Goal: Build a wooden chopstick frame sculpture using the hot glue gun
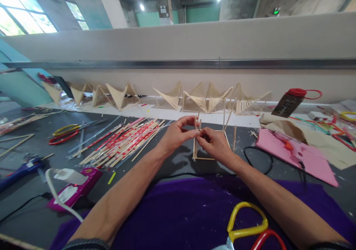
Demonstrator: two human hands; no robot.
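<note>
Two-handed pinch at the frame's left corner

The left hand (178, 134) has thumb and forefinger closed on an upright stick (195, 123); just beside it, the right hand (216, 143) seems to pinch a second stick (200, 124), the contact partly hidden. The frame (205, 158) stands on the worktop (178, 163) below the fingers (191, 134). Working well here means keeping both sticks upright and pressing lightly, without bowing the frame. Right of the fingers, the bottle (288, 103) bears pale marks too blurred to read; no brand is legible.
</note>
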